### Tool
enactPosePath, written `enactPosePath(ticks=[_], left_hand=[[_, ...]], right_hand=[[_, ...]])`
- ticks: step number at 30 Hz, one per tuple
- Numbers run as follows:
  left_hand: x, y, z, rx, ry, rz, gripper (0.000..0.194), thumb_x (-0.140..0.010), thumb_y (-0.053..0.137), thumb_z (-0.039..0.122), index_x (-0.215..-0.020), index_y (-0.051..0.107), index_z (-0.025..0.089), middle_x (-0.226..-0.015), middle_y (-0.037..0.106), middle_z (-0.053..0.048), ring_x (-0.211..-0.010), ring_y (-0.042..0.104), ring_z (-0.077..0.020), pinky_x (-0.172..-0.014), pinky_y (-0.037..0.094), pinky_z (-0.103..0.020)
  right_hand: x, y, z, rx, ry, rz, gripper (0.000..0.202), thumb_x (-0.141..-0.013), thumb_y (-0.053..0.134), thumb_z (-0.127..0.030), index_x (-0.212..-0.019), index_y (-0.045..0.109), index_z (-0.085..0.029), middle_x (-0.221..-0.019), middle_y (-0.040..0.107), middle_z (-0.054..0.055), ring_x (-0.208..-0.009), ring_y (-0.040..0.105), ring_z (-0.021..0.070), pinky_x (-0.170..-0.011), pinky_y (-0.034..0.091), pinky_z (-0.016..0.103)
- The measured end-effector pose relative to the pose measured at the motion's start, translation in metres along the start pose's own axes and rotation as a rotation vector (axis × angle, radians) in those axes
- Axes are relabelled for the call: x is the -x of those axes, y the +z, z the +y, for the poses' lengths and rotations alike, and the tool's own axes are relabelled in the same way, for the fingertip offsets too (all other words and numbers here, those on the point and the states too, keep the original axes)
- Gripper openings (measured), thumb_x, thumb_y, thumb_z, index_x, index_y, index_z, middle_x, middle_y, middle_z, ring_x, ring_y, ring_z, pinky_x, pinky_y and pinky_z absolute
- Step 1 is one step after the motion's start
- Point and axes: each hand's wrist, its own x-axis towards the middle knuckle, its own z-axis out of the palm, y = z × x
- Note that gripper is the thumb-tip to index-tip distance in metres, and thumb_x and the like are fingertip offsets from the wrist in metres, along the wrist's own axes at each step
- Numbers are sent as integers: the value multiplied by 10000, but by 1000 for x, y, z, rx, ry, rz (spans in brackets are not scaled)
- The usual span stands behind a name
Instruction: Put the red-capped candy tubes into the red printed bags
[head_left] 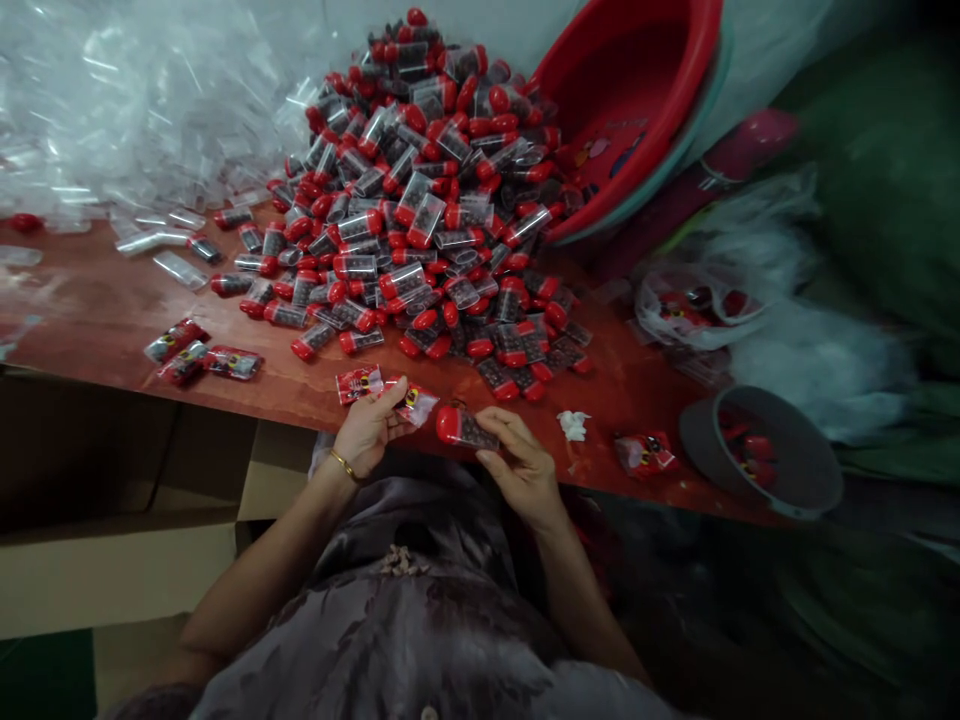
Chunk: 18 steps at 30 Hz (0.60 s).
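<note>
At the table's near edge my left hand (369, 430) pinches a small red printed packet (415, 402) with a clear end. Another red packet (358, 383) lies on the table just beyond that hand. My right hand (523, 462) holds a clear tube with a rounded red end (466, 428) between thumb and fingers. Dark contents show through the tube's clear wall. The red end points left, toward the packet, and the two are apart. Beyond both hands rises a big heap of similar red-ended tubes (420, 220).
Clear empty sleeves (180, 268) are piled at the back left. Several wrapped packets (233, 362) lie left. A red basin (637, 60) leans at the back right. A grey bowl (701, 440) with red pieces and white scraps (573, 426) are right. A cardboard box (120, 570) stands below left.
</note>
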Motion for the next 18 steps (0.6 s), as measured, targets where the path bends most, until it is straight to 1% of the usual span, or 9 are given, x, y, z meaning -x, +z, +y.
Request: enactPosePath(ticks=[3, 6, 9, 12, 15, 18], left_hand=[[1, 1, 1, -35, 5, -10, 323, -605, 793, 390, -706, 639, 125, -690, 690, -43, -535, 618, -119, -492, 517, -215], [1, 2, 1, -72, -4, -33, 346, -592, 795, 416, -683, 635, 123, -652, 679, -37, -507, 603, -114, -474, 507, -217], [0, 0, 1, -113, 9, -38, 390, -542, 814, 441, -674, 639, 119, -647, 677, -40, -506, 601, -117, -481, 507, -221], [-1, -1, 0, -158, 82, 4, 444, -468, 838, 456, -690, 654, 119, -660, 682, -37, -507, 596, -112, -490, 513, -224], [1, 2, -3, -149, 125, -4, 462, -439, 849, 441, -721, 668, 124, -700, 694, -37, -551, 617, -111, -534, 525, -219], [4, 7, -9, -106, 109, -35, 473, -398, 866, 411, -722, 666, 130, -709, 696, -32, -592, 633, -117, -581, 527, -221]], right_hand=[[-1, -3, -5, 76, -137, -37, 347, -847, 577, -190, -1187, 604, -251, -1110, 591, 81, -1021, 586, 176, -870, 496, 336], [-3, -2, -5, 129, -197, -56, 383, -851, 568, -170, -1223, 572, -259, -1122, 572, 89, -1032, 577, 184, -873, 494, 353], [-3, 1, -3, 157, -210, -70, 393, -857, 557, -168, -1239, 555, -262, -1131, 564, 93, -1039, 575, 186, -874, 497, 358], [-3, 3, -2, 178, -187, -62, 371, -862, 549, -190, -1228, 566, -255, -1129, 570, 96, -1031, 582, 193, -872, 501, 365], [-3, 7, -2, 198, -195, -16, 383, -858, 550, -184, -1233, 563, -260, -1113, 572, 92, -1019, 583, 195, -867, 501, 367], [-3, 16, 0, 218, -212, 50, 410, -855, 546, -164, -1253, 545, -262, -1086, 565, 92, -999, 578, 195, -848, 506, 365]])
